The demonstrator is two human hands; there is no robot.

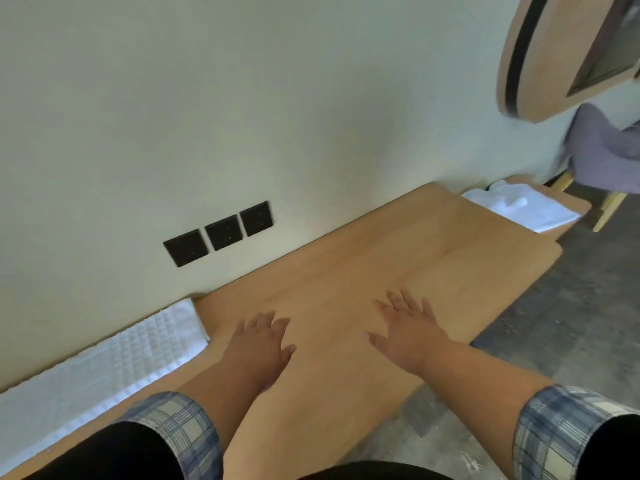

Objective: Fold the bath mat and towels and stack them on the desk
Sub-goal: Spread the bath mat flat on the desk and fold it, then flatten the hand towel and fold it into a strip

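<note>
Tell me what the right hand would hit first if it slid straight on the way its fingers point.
Probably the wall: only bare desk lies ahead of the right hand. The folded white towel sits well right of that line.

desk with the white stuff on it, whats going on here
A person's left hand and right hand are spread open, palms down, over the wooden desk, holding nothing. A white quilted mat lies flat at the left along the wall; a white towel sits at the desk's far end. Neither is being handled.
</note>
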